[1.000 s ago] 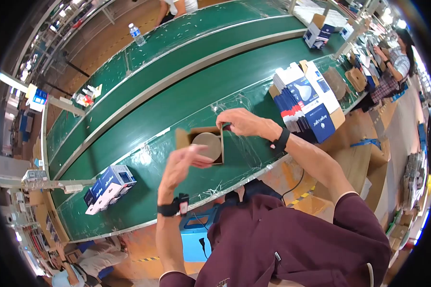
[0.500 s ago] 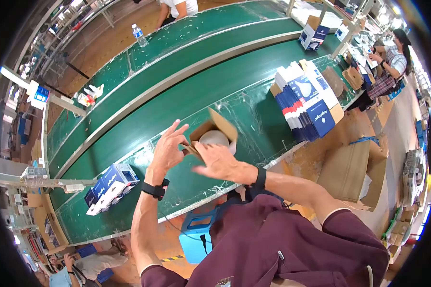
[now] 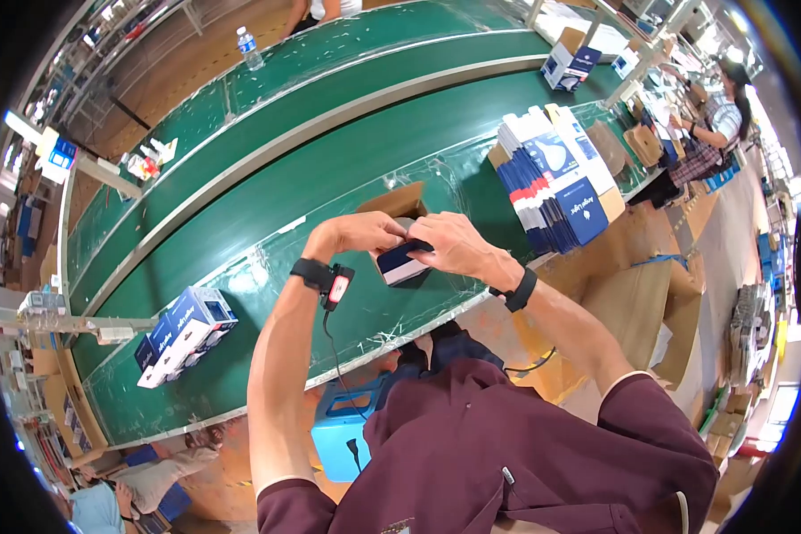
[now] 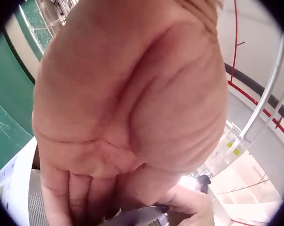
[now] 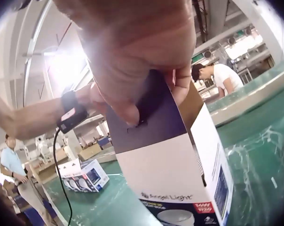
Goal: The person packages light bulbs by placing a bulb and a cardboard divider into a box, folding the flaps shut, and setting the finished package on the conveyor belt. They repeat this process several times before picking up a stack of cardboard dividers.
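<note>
A blue and white printed box [image 3: 404,265] stands on the green table in front of the person, its brown inner flap [image 3: 399,198] raised at the far side. The left hand [image 3: 358,233] reaches over the box top from the left, its fingertips at a dark blue flap. From the right, the right hand [image 3: 458,245] pinches that dark flap [image 5: 151,113] between thumb and fingers, as the right wrist view shows. Close up in the left wrist view, the left palm [image 4: 128,103] hides most of the box, fingers bent down at the dark flap edge.
Flattened printed boxes [image 3: 556,182] are stacked on the right. More printed boxes [image 3: 187,331] sit at the left, another box [image 3: 570,60] at the far right. A water bottle [image 3: 249,48] stands across the line. A blue stool [image 3: 343,436] and large carton [image 3: 641,303] are below.
Both hands have come together over the box top. The box has turned, so its printed side now faces the person, and the right hand has moved from the near-left edge to the right.
</note>
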The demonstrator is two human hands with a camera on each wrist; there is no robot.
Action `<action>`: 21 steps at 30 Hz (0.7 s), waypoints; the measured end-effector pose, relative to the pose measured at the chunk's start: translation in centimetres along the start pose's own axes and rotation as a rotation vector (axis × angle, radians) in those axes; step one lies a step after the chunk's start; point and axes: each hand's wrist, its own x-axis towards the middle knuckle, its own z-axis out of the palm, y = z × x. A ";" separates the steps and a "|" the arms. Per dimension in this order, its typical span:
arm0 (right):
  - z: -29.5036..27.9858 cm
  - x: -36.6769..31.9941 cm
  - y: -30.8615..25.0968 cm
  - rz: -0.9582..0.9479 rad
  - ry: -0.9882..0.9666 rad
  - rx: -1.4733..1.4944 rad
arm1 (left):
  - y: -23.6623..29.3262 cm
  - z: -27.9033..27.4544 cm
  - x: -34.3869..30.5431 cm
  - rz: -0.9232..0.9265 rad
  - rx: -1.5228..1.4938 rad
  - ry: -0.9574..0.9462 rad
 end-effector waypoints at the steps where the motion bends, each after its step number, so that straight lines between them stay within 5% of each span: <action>1: 0.3 -0.1 0.3 -0.017 0.022 -0.082 | 0.2 -0.1 0.9 -0.016 0.003 -0.034; 3: 0.6 -0.2 1.1 -0.053 0.107 -0.136 | -0.7 -0.5 3.5 -0.053 0.103 -0.078; 8: 0.8 -1.4 2.4 0.071 0.148 -0.057 | -2.0 0.6 4.9 -0.023 -0.186 0.022; 12: -0.8 -2.1 1.4 0.005 0.034 0.137 | -1.2 1.9 4.7 -0.101 -0.199 0.065; 15: -0.3 -2.4 1.3 0.000 -0.025 -0.088 | -1.9 3.3 5.0 -0.061 -0.314 0.103; 21: 1.6 -2.8 1.6 0.036 0.073 -0.016 | -2.1 2.0 5.3 -0.307 -0.166 0.135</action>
